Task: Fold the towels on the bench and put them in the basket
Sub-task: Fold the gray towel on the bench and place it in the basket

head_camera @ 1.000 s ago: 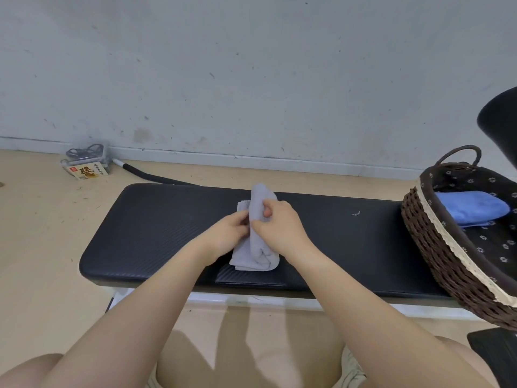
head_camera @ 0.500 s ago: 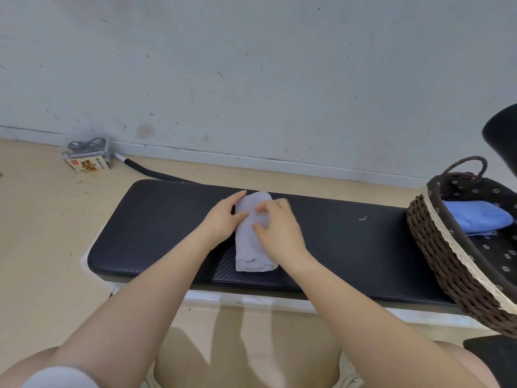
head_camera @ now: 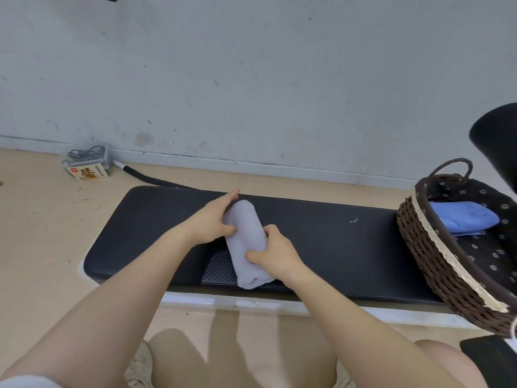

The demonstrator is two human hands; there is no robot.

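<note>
A light grey towel, folded into a long narrow bundle, lies across the black padded bench near its middle. My left hand holds the towel's far left side, thumb on top and fingers reaching along its far end. My right hand grips the towel's near right side, thumb across the top. A dark wicker basket with a cream trim and flowered lining stands on the bench's right end, with a folded blue towel inside it.
A small box with cables and a black hose lie on the floor by the wall, behind the bench's left end. A black rounded object juts in at the right edge. My knees are below the bench's front edge.
The towel was held up between both hands, then laid down flat on the bench. My hands now hold it at opposite sides, the right hand nearer me.
</note>
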